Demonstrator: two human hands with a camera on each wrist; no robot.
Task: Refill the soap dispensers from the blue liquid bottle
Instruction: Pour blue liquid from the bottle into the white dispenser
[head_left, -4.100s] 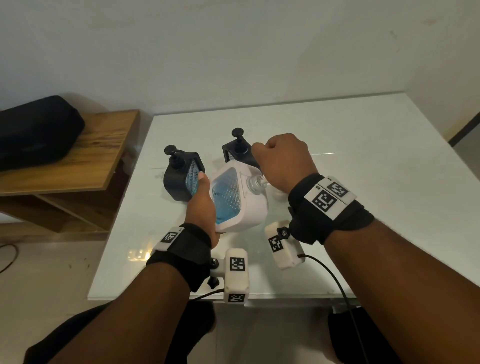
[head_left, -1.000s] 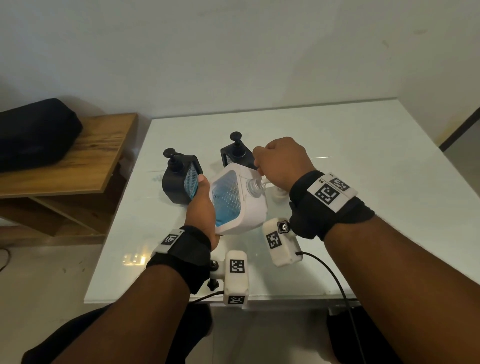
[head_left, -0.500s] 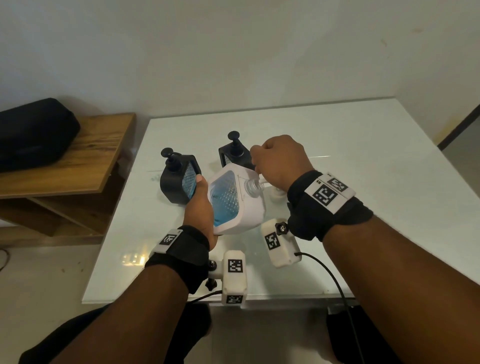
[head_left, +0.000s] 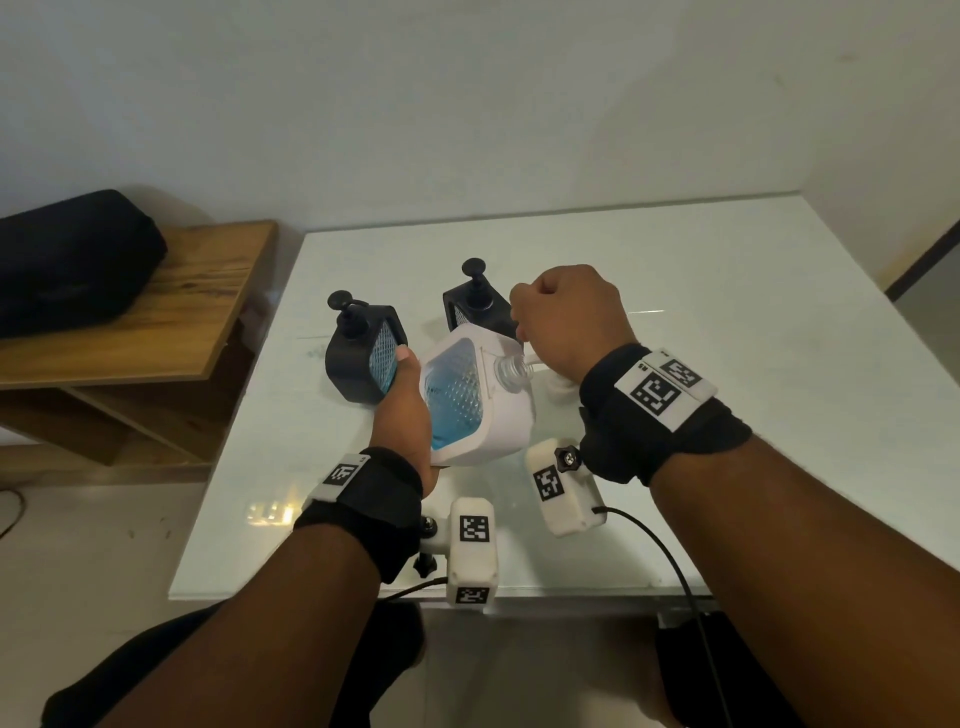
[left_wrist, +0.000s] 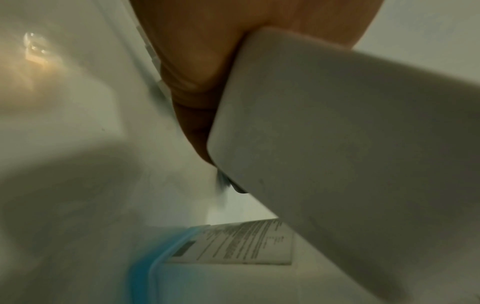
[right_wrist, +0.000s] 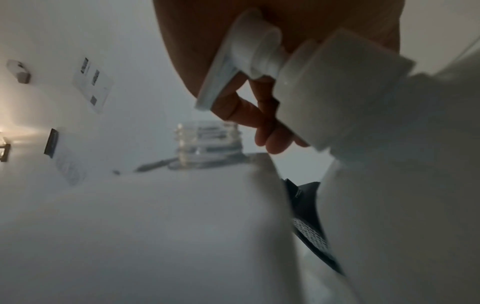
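A white square soap dispenser (head_left: 470, 400) holding blue liquid is tilted to the right just above the table. My left hand (head_left: 408, 400) grips its left side, thumb on the front edge; the left wrist view shows its white body (left_wrist: 337, 144) against my palm. Its clear threaded neck (head_left: 511, 370) stands bare. My right hand (head_left: 566, 317) is curled into a fist just right of that neck. It holds the white pump head (right_wrist: 249, 53) with its collar. Two black dispensers, one on the left (head_left: 363, 353) and one behind (head_left: 475, 306), stand upright with their pumps on.
The white glass table (head_left: 727, 312) stretches bare to the right and back. A wooden shelf (head_left: 156, 322) with a black bag (head_left: 67, 260) sits to the left. A cable (head_left: 670, 561) runs from my right wrist over the table's near edge.
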